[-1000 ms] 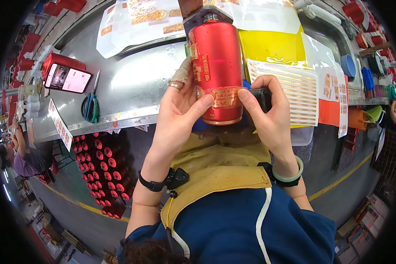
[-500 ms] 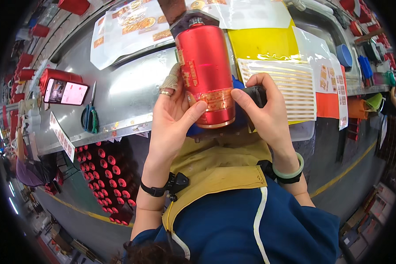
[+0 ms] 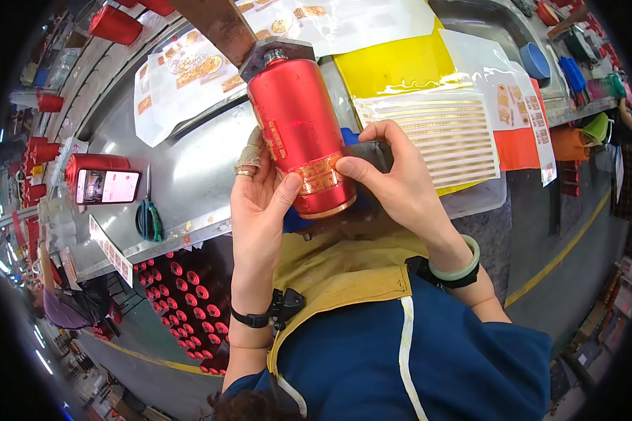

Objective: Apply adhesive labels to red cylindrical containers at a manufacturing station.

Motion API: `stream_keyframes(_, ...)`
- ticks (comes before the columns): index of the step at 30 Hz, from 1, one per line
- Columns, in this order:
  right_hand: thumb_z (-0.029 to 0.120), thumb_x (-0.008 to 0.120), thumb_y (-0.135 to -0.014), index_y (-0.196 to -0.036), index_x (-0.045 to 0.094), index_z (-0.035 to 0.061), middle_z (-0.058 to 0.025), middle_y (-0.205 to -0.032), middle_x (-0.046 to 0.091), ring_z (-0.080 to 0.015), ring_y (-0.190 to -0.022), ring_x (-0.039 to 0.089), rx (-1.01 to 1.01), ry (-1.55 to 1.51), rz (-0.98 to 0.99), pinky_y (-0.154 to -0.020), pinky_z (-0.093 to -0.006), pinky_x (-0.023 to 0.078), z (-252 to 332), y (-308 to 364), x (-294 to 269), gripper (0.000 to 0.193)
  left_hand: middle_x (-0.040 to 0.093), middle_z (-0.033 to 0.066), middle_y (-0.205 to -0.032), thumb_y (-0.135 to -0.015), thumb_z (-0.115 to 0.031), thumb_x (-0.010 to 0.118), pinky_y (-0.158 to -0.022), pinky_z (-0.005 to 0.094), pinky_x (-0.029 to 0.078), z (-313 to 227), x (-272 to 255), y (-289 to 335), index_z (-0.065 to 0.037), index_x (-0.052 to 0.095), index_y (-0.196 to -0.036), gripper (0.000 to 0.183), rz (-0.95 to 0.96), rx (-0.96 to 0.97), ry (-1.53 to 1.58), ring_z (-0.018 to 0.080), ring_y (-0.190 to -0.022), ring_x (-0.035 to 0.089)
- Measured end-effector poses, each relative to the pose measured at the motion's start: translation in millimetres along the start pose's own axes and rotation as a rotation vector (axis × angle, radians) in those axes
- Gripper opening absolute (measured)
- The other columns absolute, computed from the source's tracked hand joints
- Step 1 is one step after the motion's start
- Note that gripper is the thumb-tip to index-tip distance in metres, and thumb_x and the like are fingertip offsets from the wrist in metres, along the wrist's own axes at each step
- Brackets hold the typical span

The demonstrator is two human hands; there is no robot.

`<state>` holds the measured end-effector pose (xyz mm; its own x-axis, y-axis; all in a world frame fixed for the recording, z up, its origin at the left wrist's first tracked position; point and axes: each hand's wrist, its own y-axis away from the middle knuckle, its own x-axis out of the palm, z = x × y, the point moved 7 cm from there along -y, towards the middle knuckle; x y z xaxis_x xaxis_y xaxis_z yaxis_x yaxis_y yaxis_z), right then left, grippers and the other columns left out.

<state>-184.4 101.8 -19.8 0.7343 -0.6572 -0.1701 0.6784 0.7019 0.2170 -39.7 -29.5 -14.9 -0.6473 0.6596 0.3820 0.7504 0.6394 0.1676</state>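
Observation:
A red bottle (image 3: 298,116) with gold decals lies tilted, its neck at a dark metal holder (image 3: 277,52) and its base toward me. My left hand (image 3: 260,189), with wrapped fingertips and a ring, cups its left side, thumb pressed beside the gold patterned band (image 3: 319,175) near the base. From the right, my right hand (image 3: 400,179) touches that band with its thumb tip. Its bent index finger curls over a dark scraper-like piece (image 3: 373,153), whose exact kind I cannot make out. The other right fingers are mostly hidden.
A phone (image 3: 107,186) leans on a red container at left, near scissors (image 3: 147,219). Decal sheets (image 3: 189,70) and a gold-striped sheet (image 3: 428,133) lie on the metal table. Several red bottles (image 3: 189,302) stand below. A blue bowl (image 3: 534,62) sits far right.
The view has turned slightly. The bottle and both hands appear farther left, the bottle leaning more. The right thumb stays at the gold band, and the left hand keeps its hold.

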Motion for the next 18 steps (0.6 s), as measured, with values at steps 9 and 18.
stream_keyframes(9, 0.003, 0.065, -0.100, -0.120, 0.060, -0.0026, -0.0104, -0.104, 0.066, -0.0185, -0.094, 0.065, -0.197, -0.319, -0.009, -0.084, -0.0351, 0.052, 31.0, 14.5, 8.4, 0.021, 0.037, 0.0202, -0.165, -0.100, 0.001, 0.066, -0.124, 0.0435, 0.036, 2.1, 0.2, 0.0, 0.003, 0.024, -0.163, 0.076, -0.008, 0.009, -0.013, 0.0278, -0.150, 0.041)
stream_keyframes(18, -0.001, 0.068, -0.092, -0.111, 0.065, -0.0003, -0.0184, -0.101, 0.065, -0.0377, -0.095, 0.066, -0.352, 0.223, -0.153, -0.083, -0.0433, 0.052, 54.4, 18.4, -3.5, 0.019, 0.031, 0.0234, -0.167, -0.102, 0.000, 0.063, -0.123, 0.0430, 0.036, 2.5, 3.5, 4.9, 0.002, 0.014, -0.165, 0.080, -0.017, 0.095, 0.005, 0.0280, -0.150, 0.040)
